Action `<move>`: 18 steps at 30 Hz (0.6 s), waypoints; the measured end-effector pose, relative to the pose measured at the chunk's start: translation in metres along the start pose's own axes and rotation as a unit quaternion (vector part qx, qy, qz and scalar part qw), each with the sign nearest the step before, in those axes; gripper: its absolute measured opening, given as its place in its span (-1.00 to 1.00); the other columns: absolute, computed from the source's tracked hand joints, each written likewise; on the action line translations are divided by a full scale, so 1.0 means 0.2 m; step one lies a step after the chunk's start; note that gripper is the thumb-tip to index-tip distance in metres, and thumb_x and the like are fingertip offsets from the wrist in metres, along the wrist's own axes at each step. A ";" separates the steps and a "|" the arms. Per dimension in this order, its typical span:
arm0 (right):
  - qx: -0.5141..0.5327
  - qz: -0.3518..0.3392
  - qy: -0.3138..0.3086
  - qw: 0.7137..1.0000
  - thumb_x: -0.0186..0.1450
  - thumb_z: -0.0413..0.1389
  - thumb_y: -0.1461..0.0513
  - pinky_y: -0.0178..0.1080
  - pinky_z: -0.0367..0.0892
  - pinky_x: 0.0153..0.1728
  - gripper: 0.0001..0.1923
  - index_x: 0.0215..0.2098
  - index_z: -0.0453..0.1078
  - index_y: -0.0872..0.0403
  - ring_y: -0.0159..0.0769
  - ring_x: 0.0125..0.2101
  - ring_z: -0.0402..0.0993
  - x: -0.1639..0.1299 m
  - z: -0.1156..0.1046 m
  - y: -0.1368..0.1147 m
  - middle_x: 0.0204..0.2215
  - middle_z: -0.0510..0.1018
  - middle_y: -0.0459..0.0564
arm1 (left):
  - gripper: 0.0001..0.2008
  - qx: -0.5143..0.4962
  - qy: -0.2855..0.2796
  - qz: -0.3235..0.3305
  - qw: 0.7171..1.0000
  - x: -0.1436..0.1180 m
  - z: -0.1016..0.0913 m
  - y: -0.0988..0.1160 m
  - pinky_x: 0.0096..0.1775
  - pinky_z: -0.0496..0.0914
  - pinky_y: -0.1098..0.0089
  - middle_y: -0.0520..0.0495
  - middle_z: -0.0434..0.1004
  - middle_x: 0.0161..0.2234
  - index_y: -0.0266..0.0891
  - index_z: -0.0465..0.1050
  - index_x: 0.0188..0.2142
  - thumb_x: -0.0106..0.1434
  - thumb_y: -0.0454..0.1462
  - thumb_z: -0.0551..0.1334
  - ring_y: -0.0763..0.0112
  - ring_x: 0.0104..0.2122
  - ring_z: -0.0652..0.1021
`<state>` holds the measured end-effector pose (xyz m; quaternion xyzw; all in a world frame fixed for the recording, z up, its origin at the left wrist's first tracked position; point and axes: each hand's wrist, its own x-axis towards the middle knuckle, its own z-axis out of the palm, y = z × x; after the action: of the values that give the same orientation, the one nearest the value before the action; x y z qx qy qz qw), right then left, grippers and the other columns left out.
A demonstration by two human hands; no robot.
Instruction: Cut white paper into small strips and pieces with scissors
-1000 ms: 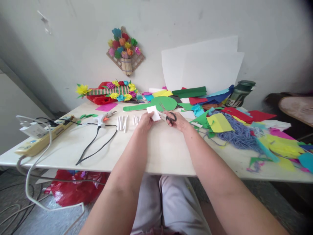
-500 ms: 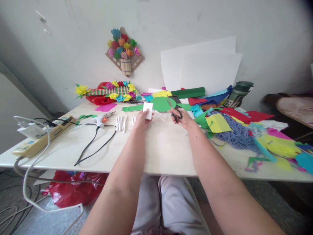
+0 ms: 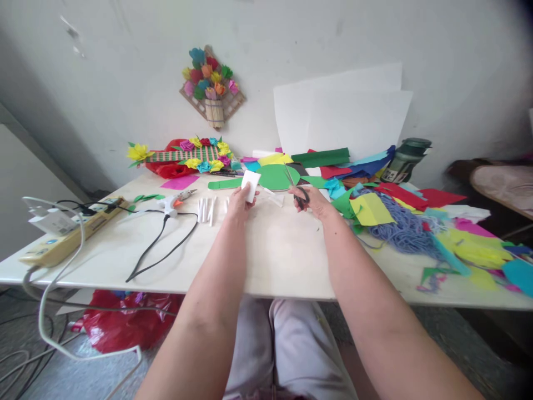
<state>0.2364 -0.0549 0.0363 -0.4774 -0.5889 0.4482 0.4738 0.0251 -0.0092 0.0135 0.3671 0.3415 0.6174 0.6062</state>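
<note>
My left hand point(image 3: 238, 202) pinches a small white piece of paper point(image 3: 250, 184) and holds it upright above the table. My right hand point(image 3: 310, 203) grips black-handled scissors point(image 3: 296, 188), blades pointing up and away, a short gap to the right of the paper. A cut white strip point(image 3: 273, 197) lies on the table between the two hands. Several rolled white paper sticks point(image 3: 209, 208) lie just left of my left hand. A green paddle-shaped cutout point(image 3: 266, 178) lies behind both hands.
A hot glue gun point(image 3: 172, 203) with a black cord lies at the left, beside a power strip point(image 3: 69, 233). Coloured paper scraps and blue yarn point(image 3: 406, 225) cover the right side. A paper-flower frame point(image 3: 185, 155) and a dark bottle point(image 3: 406, 158) stand at the back.
My left hand moved the white paper left and turned it upright, away from the scissors. My right hand shifted slightly right with the scissors. A cut strip now lies between the hands.
</note>
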 end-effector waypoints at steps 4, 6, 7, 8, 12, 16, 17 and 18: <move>-0.002 0.003 0.002 1.000 0.07 0.15 -0.05 -0.44 0.00 -0.81 -0.59 -0.52 0.26 0.13 -0.51 -0.78 0.27 0.00 0.00 0.00 -0.72 0.39 -0.12 | -0.69 0.001 -0.002 0.002 1.000 0.01 -0.01 0.00 -0.66 0.18 0.58 -0.06 0.46 -0.57 -0.32 0.31 -0.23 0.08 -0.17 0.25 0.60 -0.71 0.33; -0.008 0.002 -0.003 1.000 0.07 0.15 -0.06 -0.45 0.00 -0.81 -0.59 -0.53 0.24 0.13 -0.51 -0.77 0.27 0.00 0.00 0.00 -0.72 0.39 -0.12 | -0.69 0.003 -0.003 0.004 1.000 0.01 -0.01 -0.01 -0.66 0.17 0.58 -0.06 0.45 -0.58 -0.32 0.32 -0.25 0.07 -0.18 0.25 0.60 -0.71 0.33; -0.012 0.001 -0.007 1.000 0.08 0.14 -0.06 -0.45 0.00 -0.81 -0.58 -0.52 0.24 0.13 -0.51 -0.77 0.27 0.00 0.00 0.00 -0.72 0.39 -0.12 | -0.70 0.005 -0.004 0.005 1.000 0.01 -0.01 -0.01 -0.66 0.17 0.57 -0.06 0.45 -0.58 -0.32 0.32 -0.26 0.06 -0.18 0.26 0.60 -0.71 0.32; -0.017 -0.001 -0.013 1.000 0.08 0.14 -0.06 -0.45 0.00 -0.81 -0.59 -0.51 0.24 0.13 -0.51 -0.77 0.28 0.00 0.00 0.00 -0.71 0.39 -0.12 | -0.70 0.008 -0.005 0.006 1.000 0.00 -0.01 -0.01 -0.66 0.16 0.57 -0.06 0.45 -0.59 -0.33 0.32 -0.27 0.06 -0.18 0.26 0.60 -0.71 0.32; -0.058 -0.006 -0.064 0.996 0.12 0.12 -0.03 -0.46 0.03 -0.80 -0.62 -0.46 0.26 0.13 -0.50 -0.74 0.32 0.00 0.00 0.00 -0.67 0.42 -0.10 | -0.68 0.023 -0.002 0.008 1.000 0.00 0.00 -0.01 -0.66 0.14 0.55 -0.07 0.45 -0.59 -0.36 0.33 -0.32 0.02 -0.16 0.29 0.61 -0.71 0.31; -0.094 -0.004 -0.112 0.989 0.15 0.11 -0.01 -0.47 0.06 -0.79 -0.64 -0.45 0.26 0.15 -0.50 -0.71 0.34 0.00 0.00 0.01 -0.63 0.44 -0.06 | -0.64 0.041 -0.014 0.013 0.999 0.00 0.00 -0.01 -0.65 0.12 0.53 -0.08 0.45 -0.58 -0.38 0.36 -0.32 -0.02 -0.13 0.31 0.61 -0.70 0.31; -0.104 -0.003 -0.120 0.987 0.16 0.10 0.00 -0.48 0.06 -0.79 -0.64 -0.46 0.25 0.15 -0.50 -0.71 0.34 0.00 0.00 0.01 -0.63 0.44 -0.06 | -0.63 0.044 -0.020 0.014 0.999 0.00 0.00 -0.01 -0.65 0.12 0.53 -0.08 0.45 -0.58 -0.38 0.37 -0.31 -0.02 -0.13 0.31 0.61 -0.71 0.30; -0.115 0.000 -0.127 0.985 0.17 0.09 0.00 -0.48 0.06 -0.79 -0.64 -0.48 0.25 0.15 -0.50 -0.71 0.34 0.00 0.01 0.01 -0.63 0.44 -0.06 | -0.63 0.047 -0.026 0.014 0.998 0.00 0.00 -0.01 -0.65 0.12 0.53 -0.07 0.45 -0.59 -0.38 0.37 -0.31 -0.03 -0.13 0.31 0.61 -0.71 0.30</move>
<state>0.2350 -0.0545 0.0350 -0.4677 -0.6920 0.4342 0.3375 0.0251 -0.0100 0.0122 0.4159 0.3487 0.5994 0.5884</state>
